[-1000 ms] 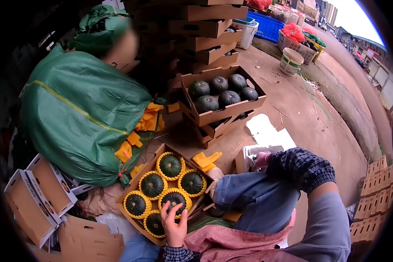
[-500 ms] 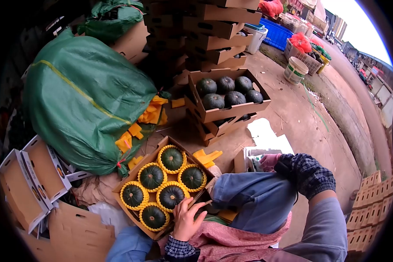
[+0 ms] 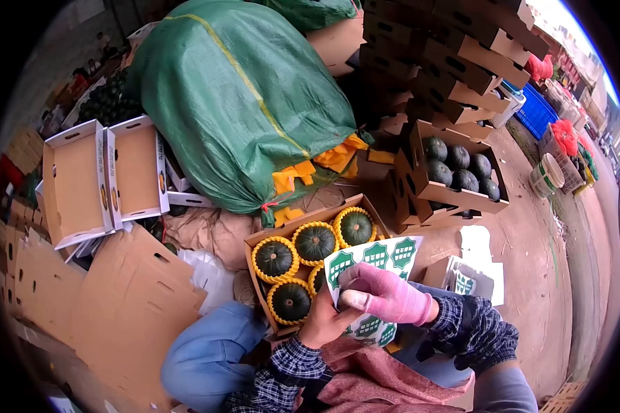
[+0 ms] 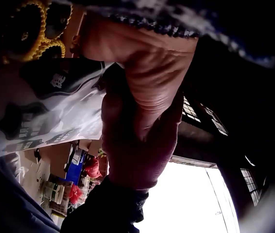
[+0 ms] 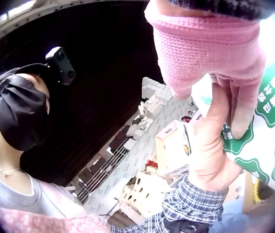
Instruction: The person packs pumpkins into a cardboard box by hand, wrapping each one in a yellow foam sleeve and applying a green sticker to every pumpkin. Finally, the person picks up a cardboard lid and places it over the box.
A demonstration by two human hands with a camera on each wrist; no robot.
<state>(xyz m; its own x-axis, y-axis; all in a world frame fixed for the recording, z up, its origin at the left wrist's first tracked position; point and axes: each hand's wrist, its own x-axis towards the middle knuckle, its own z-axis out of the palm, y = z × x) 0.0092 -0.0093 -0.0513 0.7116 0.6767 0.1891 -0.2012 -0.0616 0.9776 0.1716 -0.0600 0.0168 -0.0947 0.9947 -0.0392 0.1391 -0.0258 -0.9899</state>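
A white sheet of green stickers [image 3: 402,252] is held up over the near right part of a cardboard box [image 3: 303,219]. My right hand [image 3: 396,297], in a pink glove, grips the sheet with its fingers bent over the near face. My bare left hand [image 3: 326,318] pinches the sheet's left edge, its thumb meeting the gloved fingers [image 5: 242,114] in the right wrist view. In the box sit dark green pumpkins [image 3: 275,259] in yellow foam nets; the sheet and hands partly cover those at the near right.
A carton of bare pumpkins [image 3: 456,160] tops a low stack behind. Beside it bulges a big green sack [image 3: 248,103] with yellow foam nets [image 3: 337,155] at its foot. White-edged trays [image 3: 79,182] and flat cardboard [image 3: 131,296] lie left. More sticker sheets [image 3: 479,275] are at the right.
My left hand has left the pumpkin and come up to the sticker sheet. My right hand has brought that sheet from the right to over the box. The head view has swung left.
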